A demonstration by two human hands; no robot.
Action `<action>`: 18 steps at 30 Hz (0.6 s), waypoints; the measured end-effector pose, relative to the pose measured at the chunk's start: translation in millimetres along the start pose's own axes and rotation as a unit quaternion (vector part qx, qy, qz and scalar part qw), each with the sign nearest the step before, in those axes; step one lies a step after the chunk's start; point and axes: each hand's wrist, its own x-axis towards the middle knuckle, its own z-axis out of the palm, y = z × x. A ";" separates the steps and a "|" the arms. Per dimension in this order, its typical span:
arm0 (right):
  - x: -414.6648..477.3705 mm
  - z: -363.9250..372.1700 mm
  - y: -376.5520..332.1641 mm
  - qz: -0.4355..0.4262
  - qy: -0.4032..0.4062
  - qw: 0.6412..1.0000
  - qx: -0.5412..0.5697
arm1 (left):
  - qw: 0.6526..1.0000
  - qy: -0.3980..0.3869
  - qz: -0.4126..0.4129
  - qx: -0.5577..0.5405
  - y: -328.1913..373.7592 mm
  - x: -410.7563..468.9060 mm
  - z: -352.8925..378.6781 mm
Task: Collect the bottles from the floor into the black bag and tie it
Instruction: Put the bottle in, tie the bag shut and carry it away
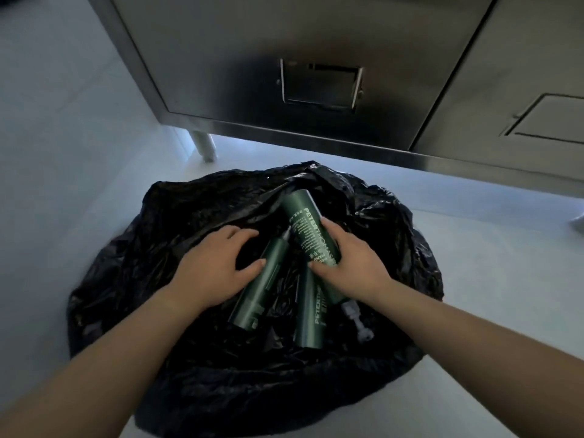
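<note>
A crumpled black bag (pixel 177 358) lies spread on the pale floor, and three dark green bottles lie on it. My right hand (pixel 350 263) grips the lettered bottle (pixel 303 222), whose pump end (pixel 358 322) points toward me. My left hand (pixel 215 267) is curled around the upper part of the left bottle (pixel 257 292), thumb touching its side. The third bottle (pixel 311 314) lies between them, partly under the held one.
A stainless steel cabinet (pixel 316 90) with recessed handles stands just behind the bag on short legs (pixel 203 147). Pale floor (pixel 489 279) surrounds the bag on the left and right. A small pale object (pixel 578 221) shows at the right edge.
</note>
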 end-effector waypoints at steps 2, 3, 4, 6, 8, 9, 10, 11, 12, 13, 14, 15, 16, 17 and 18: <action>0.0 9.1 -0.1 0.023 0.013 0.999 0.043 | 1.000 -0.009 0.001 -0.002 5.5 -5.4 10.5; 4.1 14.6 0.3 0.028 0.025 0.997 0.061 | 1.000 -0.011 0.006 -0.005 5.9 -5.8 16.0; 9.0 19.3 0.3 0.034 0.034 0.996 0.079 | 1.000 -0.014 0.008 -0.002 5.0 -5.4 19.5; 17.2 26.2 -0.3 0.047 0.037 0.992 0.114 | 0.999 -0.020 0.014 0.021 0.2 -2.4 20.9; 18.7 30.4 -1.7 0.052 0.019 0.988 0.143 | 0.999 -0.018 0.005 0.037 -4.6 -0.7 14.6; 17.2 30.4 -2.9 0.043 0.009 0.990 0.135 | 0.999 -0.009 -0.002 0.032 -7.1 -0.4 10.5; 15.0 28.9 -3.6 0.031 -0.001 0.994 0.105 | 1.000 -0.003 -0.010 0.020 -8.4 -1.2 6.8; 14.0 27.6 -1.6 0.020 -0.006 0.998 0.066 | 1.000 0.001 -0.013 0.007 -8.9 -2.9 5.4; 13.8 25.9 2.3 0.012 -0.008 1.000 0.026 | 1.000 -0.001 -0.013 -0.002 -8.2 -5.7 6.1; 13.7 23.2 7.6 0.001 -0.004 1.000 -0.007 | 1.000 -0.007 -0.009 -0.007 -7.1 -8.6 9.6; 13.8 19.2 12.9 -0.014 0.009 0.999 -0.027 | 1.000 -0.013 -0.003 -0.006 -5.4 -10.9 13.4; 14.3 13.7 18.6 -0.033 0.028 0.998 -0.039 | 1.000 -0.016 0.002 -0.001 -3.9 -11.2 17.0; 15.3 6.5 24.3 -0.052 0.044 0.996 -0.051 | 1.000 -0.019 0.003 0.005 -2.1 -9.6 19.4; 16.6 -1.9 30.0 -0.069 0.057 0.994 -0.065 | 1.000 -0.021 0.003 0.012 0.2 -6.7 20.6; 17.3 -11.4 35.6 -0.082 0.066 0.991 -0.079 | 1.000 -0.023 0.000 0.016 4.1 -3.8 20.3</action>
